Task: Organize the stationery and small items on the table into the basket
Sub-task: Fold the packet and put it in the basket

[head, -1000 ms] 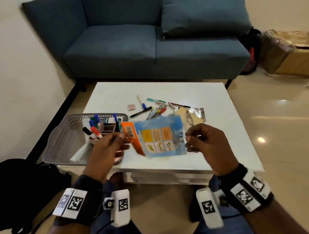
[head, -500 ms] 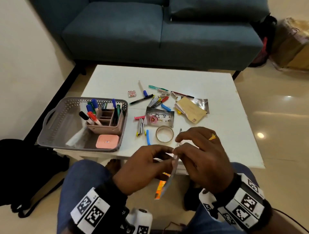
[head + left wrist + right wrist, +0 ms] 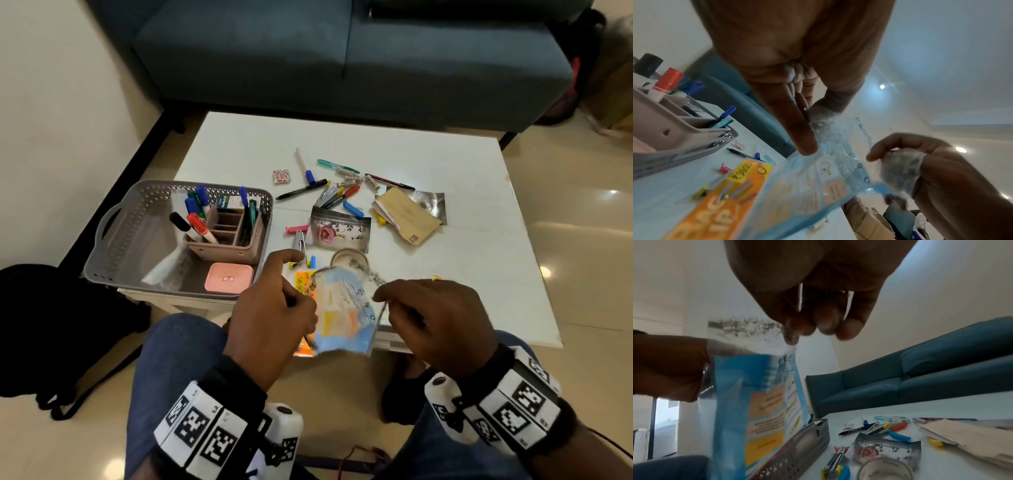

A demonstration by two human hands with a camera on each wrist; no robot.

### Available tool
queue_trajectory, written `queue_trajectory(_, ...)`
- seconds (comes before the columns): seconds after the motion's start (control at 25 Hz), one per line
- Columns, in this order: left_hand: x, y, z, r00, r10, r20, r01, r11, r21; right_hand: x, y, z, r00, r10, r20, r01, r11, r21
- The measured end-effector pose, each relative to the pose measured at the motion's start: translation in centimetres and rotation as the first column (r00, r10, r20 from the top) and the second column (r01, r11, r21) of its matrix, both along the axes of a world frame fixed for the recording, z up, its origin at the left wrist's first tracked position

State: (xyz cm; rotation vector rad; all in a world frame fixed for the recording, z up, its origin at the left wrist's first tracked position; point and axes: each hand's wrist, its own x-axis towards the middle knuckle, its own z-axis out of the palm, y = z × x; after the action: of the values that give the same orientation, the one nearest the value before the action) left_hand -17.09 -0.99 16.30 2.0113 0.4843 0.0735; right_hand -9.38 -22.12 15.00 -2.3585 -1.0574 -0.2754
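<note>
Grey basket (image 3: 113,236) at the table's (image 3: 462,274) left, markers standing inside. Left hand (image 3: 270,318) pinching the blue-and-orange packet (image 3: 342,315) over the near edge, forefinger lifted. Right hand (image 3: 435,318) pinching the packet's clear top corner.

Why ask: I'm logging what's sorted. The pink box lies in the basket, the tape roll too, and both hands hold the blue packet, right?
Not quite. The tape roll lies on the table, outside the basket, as the head view shows. The pink box and both hands' hold on the blue packet are right.
</note>
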Motion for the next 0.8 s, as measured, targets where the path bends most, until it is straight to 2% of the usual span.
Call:
queue_trajectory(0.08, 0.1, -0.2, 0.0, 0.999, 0.036, 0.017, -0.036, 0.999, -0.002, -0.1, 1.0, 0.1, 0.974, -0.012, -0.227, 0.016, 1.0, 0.018)
queue_trajectory(0.16, 0.1, -0.7, -0.2, 0.999, 0.021, 0.032, -0.023, 0.998, 0.054, -0.6, 2.8, -0.3, 0.94, -0.016, -0.341, -0.003, 0.999, -0.054)
queue_trajectory(0.28, 0.2, -0.4, -0.4, 1.0, -0.019, 0.008, 0.017, 0.986, 0.166, 0.0, 4.4, -1.8, 0.966, -0.145, -0.214, 0.06, 0.931, -0.36)
queue_trajectory(0.36, 0.2, 0.3, -0.4, 0.998, -0.053, -0.035, 0.06, 0.967, 0.247, 1.0, 4.4, -2.0, 0.963, -0.222, -0.151, 0.141, 0.896, -0.421)
queue_trajectory(0.48, -0.1, 0.5, -0.7, 0.989, -0.137, -0.057, 0.148, 0.944, 0.296, 1.2, 4.7, -1.4, 0.922, -0.224, -0.317, 0.133, 0.949, -0.285)
queue_trajectory(0.64, -1.1, 0.8, -1.2, 0.973, -0.231, -0.011, 0.222, 0.922, 0.319, 0.3, 5.1, -1.3, 0.892, -0.233, -0.388, 0.134, 0.955, -0.266)
queue_trajectory(0.8, -0.7, 3.3, -2.3, 0.963, -0.267, 0.038, 0.245, 0.926, 0.288, 1.1, 4.8, -1.2, 0.855, -0.095, -0.511, 0.097, 0.995, -0.023)
